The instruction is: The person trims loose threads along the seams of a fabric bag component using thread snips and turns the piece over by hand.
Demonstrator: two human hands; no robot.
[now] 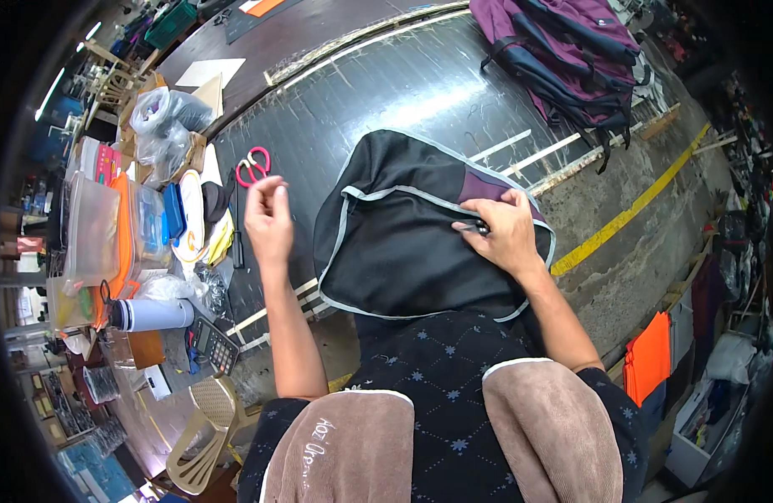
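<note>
A black fabric piece [412,243] with light grey binding along its edges and a purple corner panel [485,189] lies in front of me, its near side against my body. My right hand [505,230] is over its right part, fingers closed around a small dark object [482,227] whose kind I cannot make out. To the left of the fabric, my left hand [269,222] is raised with curled fingers. Just beyond its fingertips are the red handles of a pair of scissors [253,168]; their blades are hidden, and whether the fingers touch them is unclear.
A purple and navy backpack [562,59] lies at the far right of the dark table [386,84]. Along the left stand clear plastic boxes [93,222], a white bottle [156,314], a calculator [213,345] and plastic bags [170,126]. A beige chair [206,436] stands lower left.
</note>
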